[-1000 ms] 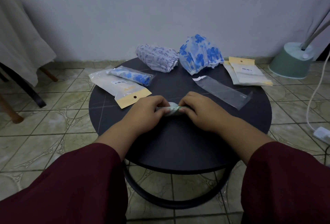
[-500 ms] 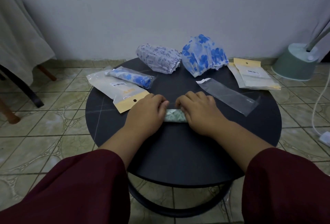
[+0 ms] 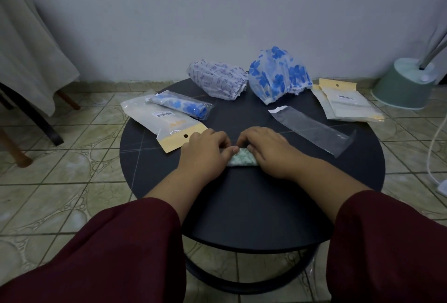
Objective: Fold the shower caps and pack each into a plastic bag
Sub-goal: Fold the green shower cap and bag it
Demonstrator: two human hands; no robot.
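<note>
Hands clenched round one small green-patterned plastic shower cap roll [image 3: 242,159] near the counter's [image 3: 242,218] middle: left hand [image 3: 204,153] gripping one end, right hand [image 3: 266,150] the other. Thin, soft, slippery film, probably springy enough to unroll if released; best pinched firmly at both ends. Clear empty plastic bag [image 3: 312,129] just beside the right hand, toward the right edge. Roll's ends hidden under the fingers; tightness of the fold hard to judge.
</note>
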